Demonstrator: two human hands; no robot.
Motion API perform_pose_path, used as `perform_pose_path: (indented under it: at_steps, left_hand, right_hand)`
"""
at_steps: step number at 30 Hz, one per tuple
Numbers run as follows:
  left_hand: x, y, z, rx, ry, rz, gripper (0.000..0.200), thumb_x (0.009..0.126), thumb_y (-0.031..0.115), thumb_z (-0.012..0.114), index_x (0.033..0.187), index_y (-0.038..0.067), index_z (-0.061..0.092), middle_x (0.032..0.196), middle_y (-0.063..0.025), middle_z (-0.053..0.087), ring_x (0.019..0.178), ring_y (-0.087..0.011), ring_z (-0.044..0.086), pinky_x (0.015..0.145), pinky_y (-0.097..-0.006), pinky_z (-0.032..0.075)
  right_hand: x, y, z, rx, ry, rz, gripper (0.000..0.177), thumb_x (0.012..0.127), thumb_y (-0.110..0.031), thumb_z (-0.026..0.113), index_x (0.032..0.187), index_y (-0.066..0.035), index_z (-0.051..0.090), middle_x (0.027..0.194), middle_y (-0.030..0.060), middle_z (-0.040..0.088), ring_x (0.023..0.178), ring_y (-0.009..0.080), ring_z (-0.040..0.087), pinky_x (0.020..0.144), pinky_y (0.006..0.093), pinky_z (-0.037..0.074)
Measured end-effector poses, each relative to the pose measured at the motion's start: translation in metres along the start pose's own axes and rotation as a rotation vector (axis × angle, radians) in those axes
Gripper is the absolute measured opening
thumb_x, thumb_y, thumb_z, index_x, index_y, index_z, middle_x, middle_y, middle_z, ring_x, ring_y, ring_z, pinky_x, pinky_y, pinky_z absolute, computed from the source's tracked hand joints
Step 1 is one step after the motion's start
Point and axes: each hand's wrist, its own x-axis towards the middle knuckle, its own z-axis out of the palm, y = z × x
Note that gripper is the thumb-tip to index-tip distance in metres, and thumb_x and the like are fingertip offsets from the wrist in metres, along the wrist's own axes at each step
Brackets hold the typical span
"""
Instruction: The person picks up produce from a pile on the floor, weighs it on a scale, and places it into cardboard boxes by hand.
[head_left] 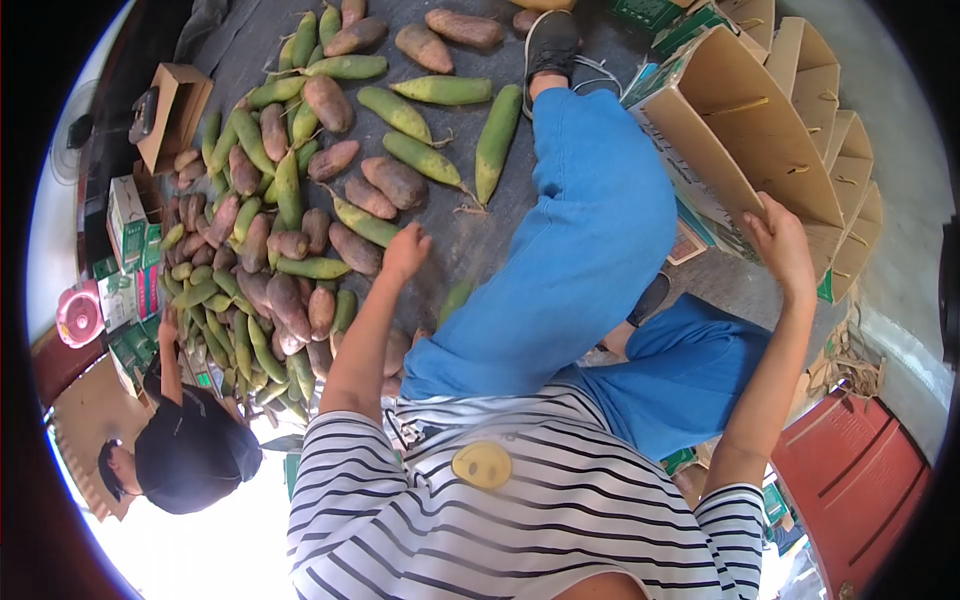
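My left hand (405, 252) is held over the pile with its fingers curled; whether anything is inside them is hidden. Right beside it is the end of a green radish (362, 220), and a reddish-brown root (355, 249) lies just under the wrist. My right hand (781, 240) grips the upper edge of an open cardboard box (735, 125), which is tilted on its side. Bare cardboard shows inside the box's visible part. More long green radishes (497, 145) and thick reddish-brown roots (394, 182) are spread on the dark floor to the left.
Several more open cartons (850, 165) stand nested behind the box at right. My blue-trousered leg (590, 240) stretches between box and pile. At far left a person in black (195, 445) reaches towards the heap, near cartons (128, 220) and a pink round object (80, 313).
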Motion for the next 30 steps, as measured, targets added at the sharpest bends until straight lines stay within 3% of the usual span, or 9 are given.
perform_pose_path:
  at_steps: [5,8,11,16,19,20,23,26,30]
  left_hand:
    - [0.064,0.074,0.038,-0.078,0.2,0.151,0.045,0.079,0.026,0.065,0.112,0.0,0.049,0.116,-0.0229,0.054,0.108,-0.0355,0.053,0.09,-0.041,0.044]
    - [0.089,0.11,0.049,-0.137,0.223,0.051,0.058,0.076,0.028,0.07,0.118,-0.001,0.043,0.12,-0.0253,0.051,0.11,-0.0367,0.052,0.092,-0.0414,0.043]
    - [0.115,0.126,0.067,-0.119,0.096,-0.185,0.065,0.073,0.03,0.073,0.12,-0.001,0.04,0.12,-0.0259,0.051,0.11,-0.0366,0.052,0.093,-0.0406,0.043]
    - [0.134,0.132,0.077,-0.177,0.081,-0.205,0.064,0.067,0.037,0.075,0.109,-0.004,0.048,0.103,-0.0213,0.061,0.097,-0.0341,0.06,0.086,-0.0404,0.047]
    - [0.124,0.143,0.07,-0.618,0.076,-0.141,0.058,0.069,0.038,0.074,0.103,-0.003,0.051,0.093,-0.0161,0.063,0.083,-0.0285,0.064,0.073,-0.0372,0.052]
    - [0.13,0.136,0.074,-0.935,-0.029,-0.226,0.048,0.075,0.036,0.069,0.101,-0.002,0.053,0.086,-0.0119,0.062,0.071,-0.021,0.063,0.057,-0.0319,0.052]
    - [0.116,0.148,0.037,-1.372,-0.16,-0.299,0.039,0.081,0.029,0.065,0.104,0.0,0.052,0.085,-0.0096,0.06,0.066,-0.0168,0.061,0.049,-0.0283,0.048]
    - [0.085,0.165,-0.004,-1.198,-0.043,-0.206,0.035,0.083,0.022,0.063,0.106,0.0,0.051,0.084,-0.007,0.058,0.065,-0.0155,0.06,0.05,-0.0266,0.047]
    - [0.026,0.228,-0.052,-0.998,0.181,0.238,0.035,0.082,0.021,0.065,0.108,0.001,0.052,0.088,-0.0049,0.058,0.067,-0.0119,0.057,0.058,-0.024,0.045]
  right_hand:
    - [0.0,0.003,0.001,-0.039,0.024,-0.008,0.033,0.082,-0.014,0.06,0.111,-0.001,0.056,0.099,0.023,0.06,0.094,0.0382,0.057,0.078,0.0413,0.045]
    - [-0.002,-0.007,-0.003,0.004,0.059,-0.025,0.022,0.082,-0.013,0.06,0.101,-0.002,0.056,0.09,0.021,0.059,0.088,0.0387,0.056,0.073,0.0429,0.044]
    - [0.0,-0.011,-0.005,0.042,0.034,-0.003,0.018,0.082,-0.012,0.059,0.096,-0.003,0.055,0.086,0.0189,0.058,0.084,0.0378,0.056,0.072,0.0436,0.043]
    - [0.001,-0.009,-0.006,0.054,0.015,0.004,0.018,0.081,-0.013,0.059,0.097,-0.003,0.055,0.087,0.018,0.059,0.087,0.0364,0.057,0.074,0.0435,0.044]
    - [0.002,-0.005,-0.006,0.046,0.001,0.006,0.019,0.082,-0.013,0.059,0.098,-0.003,0.056,0.088,0.0175,0.06,0.088,0.0358,0.057,0.075,0.0437,0.044]
    - [0.002,-0.003,-0.005,0.042,0.007,0.004,0.019,0.082,-0.013,0.059,0.098,-0.003,0.056,0.088,0.0174,0.06,0.088,0.0359,0.057,0.075,0.0439,0.044]
    - [0.0,0.0,-0.003,0.028,0.025,0.001,0.019,0.081,-0.013,0.059,0.097,-0.003,0.056,0.088,0.0171,0.061,0.088,0.0362,0.057,0.076,0.0447,0.045]
    - [-0.001,-0.002,-0.004,0.008,0.03,0.003,0.018,0.081,-0.013,0.059,0.096,-0.003,0.056,0.089,0.0173,0.061,0.088,0.0365,0.057,0.076,0.0454,0.045]
    - [-0.004,-0.001,-0.004,-0.019,0.035,0.012,0.017,0.081,-0.013,0.06,0.093,-0.002,0.055,0.088,0.0179,0.061,0.088,0.0366,0.058,0.076,0.0458,0.045]
